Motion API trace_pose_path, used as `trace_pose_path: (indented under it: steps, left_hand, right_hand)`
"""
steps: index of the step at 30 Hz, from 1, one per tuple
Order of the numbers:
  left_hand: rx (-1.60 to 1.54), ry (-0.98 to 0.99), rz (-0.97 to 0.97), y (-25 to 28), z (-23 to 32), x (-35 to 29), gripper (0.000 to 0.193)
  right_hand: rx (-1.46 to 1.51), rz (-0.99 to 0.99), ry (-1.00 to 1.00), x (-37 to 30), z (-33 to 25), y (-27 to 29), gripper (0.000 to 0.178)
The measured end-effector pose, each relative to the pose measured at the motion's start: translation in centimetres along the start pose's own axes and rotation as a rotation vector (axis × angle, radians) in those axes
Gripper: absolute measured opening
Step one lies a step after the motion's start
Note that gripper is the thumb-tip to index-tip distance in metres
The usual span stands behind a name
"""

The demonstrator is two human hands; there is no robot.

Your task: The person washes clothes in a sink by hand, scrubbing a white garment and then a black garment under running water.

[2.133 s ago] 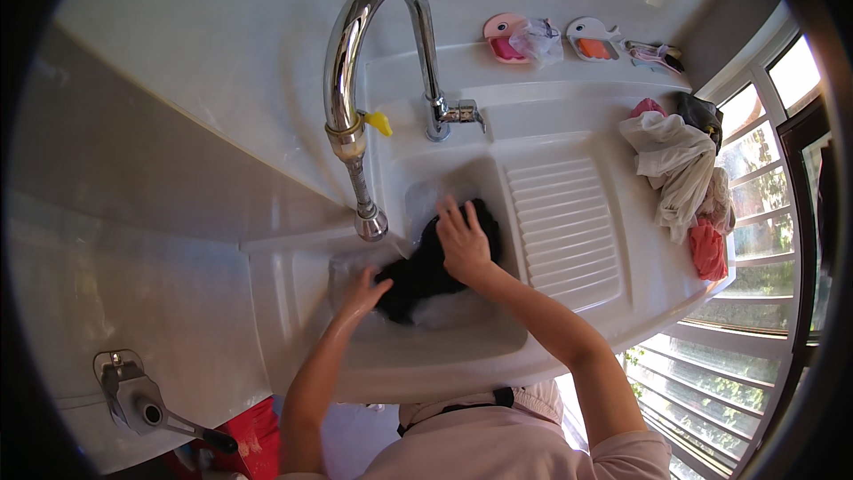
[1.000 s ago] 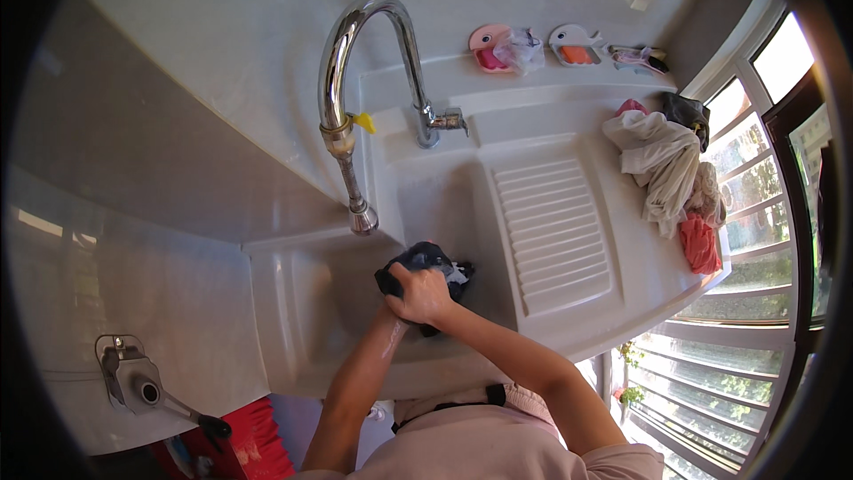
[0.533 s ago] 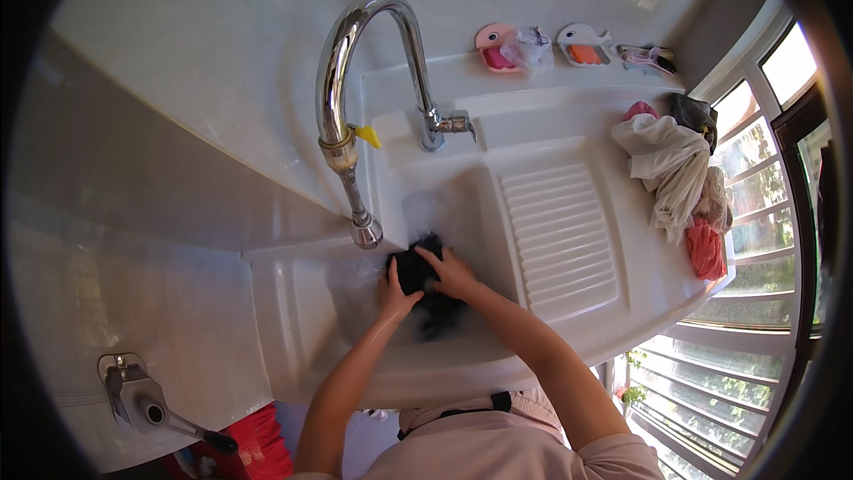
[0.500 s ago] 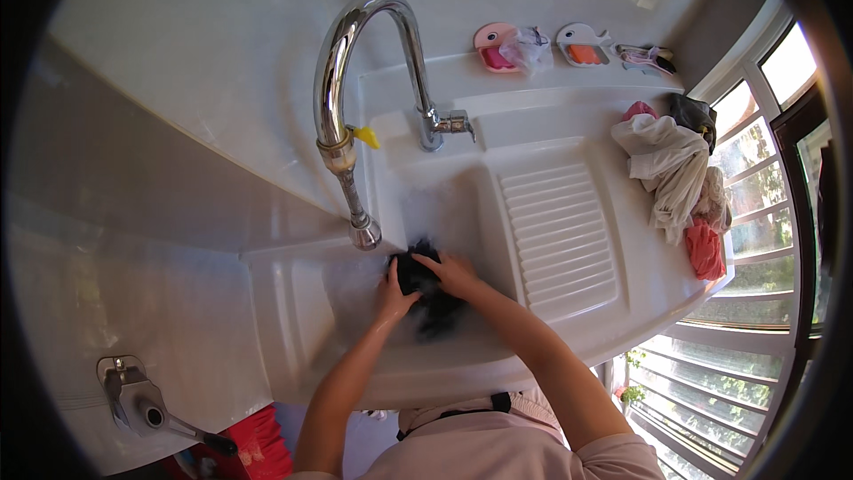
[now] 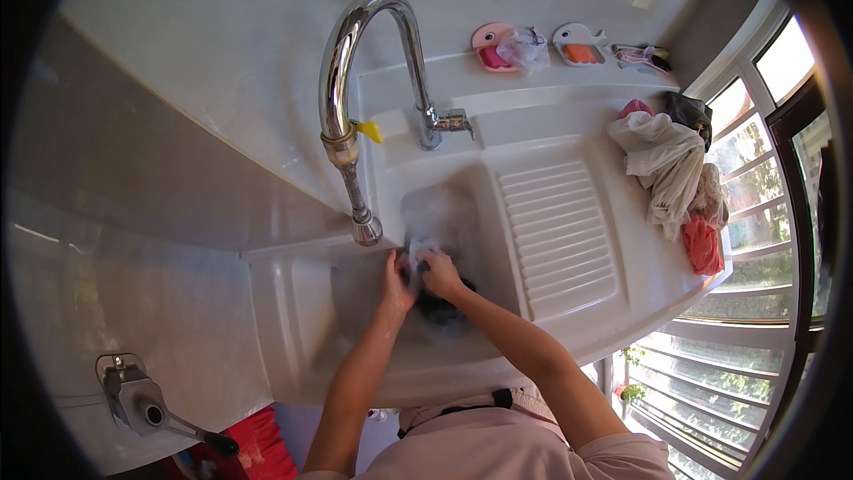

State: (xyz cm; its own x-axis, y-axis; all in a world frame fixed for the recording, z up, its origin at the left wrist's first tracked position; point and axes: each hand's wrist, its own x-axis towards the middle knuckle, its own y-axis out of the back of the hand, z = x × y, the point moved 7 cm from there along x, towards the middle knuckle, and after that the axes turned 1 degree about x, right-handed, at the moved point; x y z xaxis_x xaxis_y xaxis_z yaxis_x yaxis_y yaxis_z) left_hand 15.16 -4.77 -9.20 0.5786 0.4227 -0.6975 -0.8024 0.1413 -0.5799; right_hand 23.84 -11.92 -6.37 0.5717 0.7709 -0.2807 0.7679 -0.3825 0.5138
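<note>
A wet black cloth (image 5: 444, 309) lies partly sunk in cloudy, soapy water inside the white sink basin (image 5: 487, 213). My left hand (image 5: 397, 283) grips a dark fold of it on the left, thumb upward. Facing it, my right hand (image 5: 440, 276) is closed on another bunched part. White foam (image 5: 423, 251) gathers between and just beyond the fingers, hiding some of the fabric. What kind of garment the cloth is I cannot make out.
A chrome faucet (image 5: 336, 89) arches over the basin, its spray head (image 5: 366, 229) close beyond my left hand. To the right is a ribbed washboard (image 5: 560, 222), then a pile of clothes (image 5: 662, 156). Two whale-shaped soap dishes, one pink (image 5: 490, 34) and one white (image 5: 576, 34), sit on the back ledge.
Both hands have drawn closer together and squeezed the cloth into a smaller bunch. The right hand has curled in from a spread hold, and white foam now shows between the hands.
</note>
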Motion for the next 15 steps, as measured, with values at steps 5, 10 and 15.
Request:
trace_pose_path:
  steps: [5,10,15]
  left_hand:
    - [0.06,0.057,-0.283,-4.5,2.4,-5.1,0.042]
    - [0.011,0.258,-0.359,-7.6,0.8,-6.6,0.042]
    - [-0.038,0.216,-0.403,-6.7,-0.4,-6.6,0.043]
  right_hand:
    - [0.305,-0.154,0.509,-8.7,-12.7,6.1,0.041]
    - [0.0,-0.134,0.589,-11.7,-17.4,5.9,0.037]
    - [-0.217,0.154,0.528,-8.9,-16.0,6.3,0.042]
